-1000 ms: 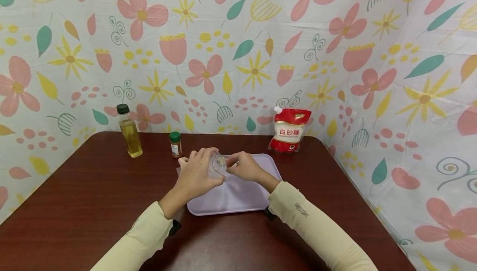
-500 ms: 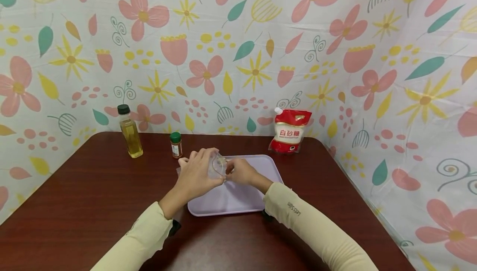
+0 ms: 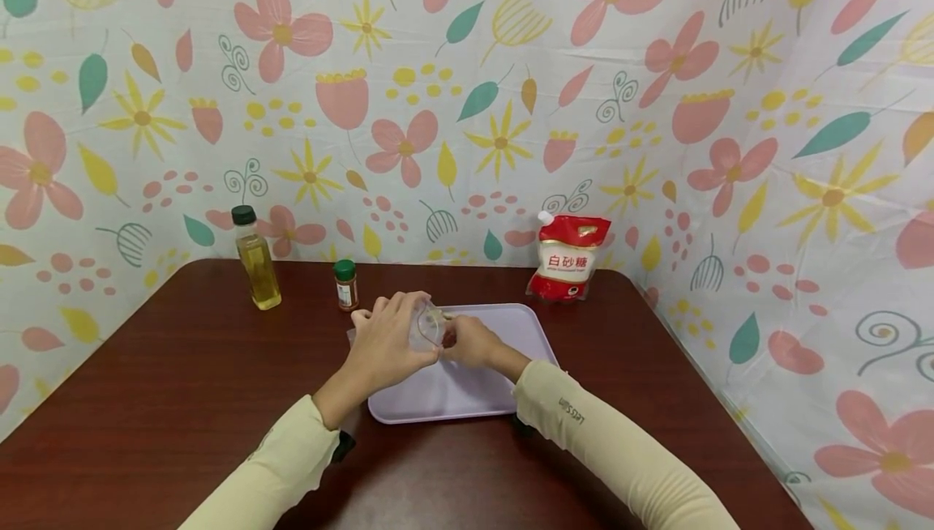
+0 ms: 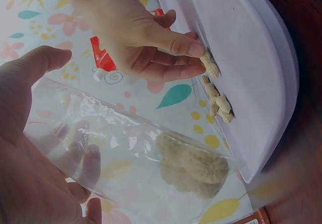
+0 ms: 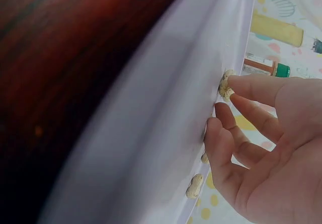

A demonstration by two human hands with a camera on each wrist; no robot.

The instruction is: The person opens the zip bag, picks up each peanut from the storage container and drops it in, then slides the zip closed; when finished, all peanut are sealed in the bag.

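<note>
My left hand [image 3: 387,344] grips a clear, crinkled plastic bag [image 3: 426,325] over the left part of the lilac tray [image 3: 452,400]. In the left wrist view, several peanuts [image 4: 193,166] lie at the far end inside the bag [image 4: 115,138], and some of my fingers show through its film. My right hand [image 3: 470,339] reaches down to the tray beside the bag. Its thumb and forefinger pinch a peanut [image 4: 209,64] at the tray's surface. A small cluster of peanuts [image 4: 219,103] lies close by. More loose peanuts [image 5: 194,186] show in the right wrist view.
On the dark wooden table [image 3: 219,400], an oil bottle [image 3: 259,262] and a green-capped spice jar [image 3: 346,285] stand at the back left. A red and white sugar pouch [image 3: 567,258] stands at the back right. A flowered cloth [image 3: 467,108] hangs behind.
My right hand has come down and slightly left toward the tray beside the bag, its forearm swinging left. My left hand keeps its hold on the bag, nearly still.
</note>
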